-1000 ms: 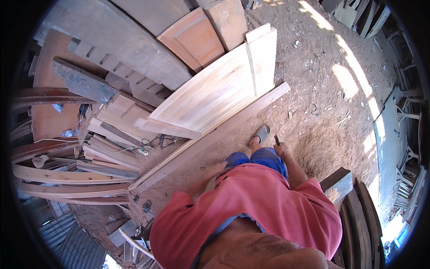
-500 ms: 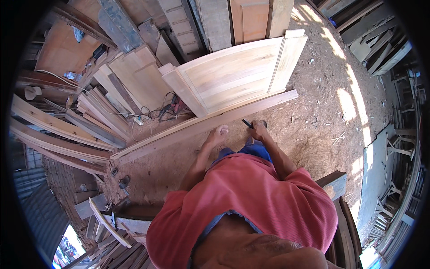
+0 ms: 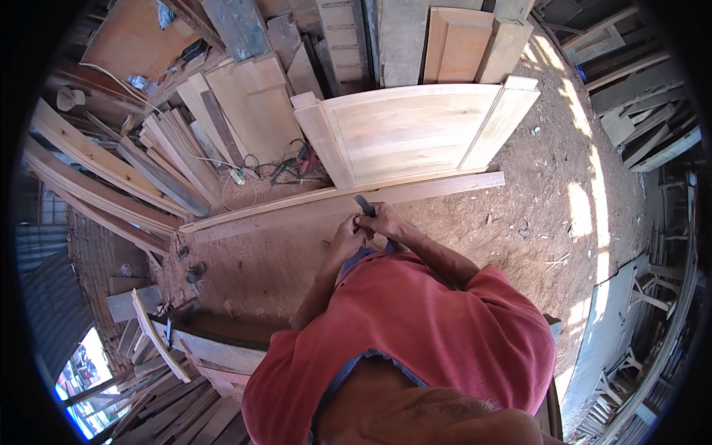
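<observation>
In the head view, the right hand (image 3: 384, 220) has its fingers wrapped round a dark flat tool (image 3: 361, 202), whose free end sticks out of them toward eleven o'clock. The left hand (image 3: 350, 237) is just beside it at eight o'clock, its fingers curled; whether they grip anything, I cannot tell. A pale wooden panel (image 3: 408, 126) is at one o'clock from both hands, beyond a long board (image 3: 445, 187).
</observation>
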Motion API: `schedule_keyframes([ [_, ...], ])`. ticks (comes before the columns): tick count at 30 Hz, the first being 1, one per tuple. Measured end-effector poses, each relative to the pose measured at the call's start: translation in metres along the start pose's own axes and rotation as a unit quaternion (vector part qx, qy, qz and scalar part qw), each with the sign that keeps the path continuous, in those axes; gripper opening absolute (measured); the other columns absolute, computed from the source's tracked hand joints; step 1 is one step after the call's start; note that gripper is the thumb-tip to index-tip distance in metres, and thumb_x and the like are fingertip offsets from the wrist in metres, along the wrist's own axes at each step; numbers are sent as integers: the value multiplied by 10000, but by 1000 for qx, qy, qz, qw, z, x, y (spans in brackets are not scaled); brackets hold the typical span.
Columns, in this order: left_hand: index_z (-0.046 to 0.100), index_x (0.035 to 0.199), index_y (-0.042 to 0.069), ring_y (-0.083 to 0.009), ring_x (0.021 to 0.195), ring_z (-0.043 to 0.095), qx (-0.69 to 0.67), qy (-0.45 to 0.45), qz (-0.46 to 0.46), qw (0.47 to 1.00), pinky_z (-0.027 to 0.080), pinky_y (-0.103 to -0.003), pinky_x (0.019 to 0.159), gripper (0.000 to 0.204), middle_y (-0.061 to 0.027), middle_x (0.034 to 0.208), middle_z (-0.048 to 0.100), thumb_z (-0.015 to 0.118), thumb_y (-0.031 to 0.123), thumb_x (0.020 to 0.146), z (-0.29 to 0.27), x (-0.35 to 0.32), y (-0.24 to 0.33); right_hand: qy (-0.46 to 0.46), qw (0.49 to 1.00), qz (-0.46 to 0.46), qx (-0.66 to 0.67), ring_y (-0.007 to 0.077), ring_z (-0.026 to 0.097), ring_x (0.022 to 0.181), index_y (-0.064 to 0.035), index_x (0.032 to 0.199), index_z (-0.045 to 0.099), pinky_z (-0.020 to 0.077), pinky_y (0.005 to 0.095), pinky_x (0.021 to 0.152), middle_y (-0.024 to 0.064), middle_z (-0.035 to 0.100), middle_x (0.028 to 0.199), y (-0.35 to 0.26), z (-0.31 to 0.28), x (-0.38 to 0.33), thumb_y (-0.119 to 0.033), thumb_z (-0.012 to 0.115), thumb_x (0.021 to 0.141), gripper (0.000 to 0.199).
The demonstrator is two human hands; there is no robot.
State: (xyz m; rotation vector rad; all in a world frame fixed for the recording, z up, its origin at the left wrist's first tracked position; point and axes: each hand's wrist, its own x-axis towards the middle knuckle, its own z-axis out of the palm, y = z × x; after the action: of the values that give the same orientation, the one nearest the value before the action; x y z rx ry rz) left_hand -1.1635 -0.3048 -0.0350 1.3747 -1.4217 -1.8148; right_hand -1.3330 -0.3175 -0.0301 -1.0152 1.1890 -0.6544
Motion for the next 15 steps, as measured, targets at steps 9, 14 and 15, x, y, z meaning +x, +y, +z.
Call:
schedule_keyframes([
  [9,631,994,-14,-202,731,650,152,69,2,986,520,-358,698,292,-131,842,666,540,263,987,-12,-23,-10,-81,992,53,-81,58,455,502,-56,839,697,345,272,442,-38,533,598,-8,-23,28,-234,686,904,190],
  [14,635,1022,6,-307,828,687,121,205,-53,970,518,-407,758,278,-168,897,693,564,270,966,-28,-70,-21,-149,971,65,-178,80,498,497,-28,856,670,390,271,452,-14,532,606,-33,21,69,-227,664,892,202],
  [15,632,1032,8,-313,835,686,102,225,-62,967,517,-409,763,279,-169,899,694,564,270,965,-36,-80,-24,-185,963,49,-191,83,498,504,-29,854,664,392,275,462,-15,532,612,-37,40,77,-223,661,892,198],
])
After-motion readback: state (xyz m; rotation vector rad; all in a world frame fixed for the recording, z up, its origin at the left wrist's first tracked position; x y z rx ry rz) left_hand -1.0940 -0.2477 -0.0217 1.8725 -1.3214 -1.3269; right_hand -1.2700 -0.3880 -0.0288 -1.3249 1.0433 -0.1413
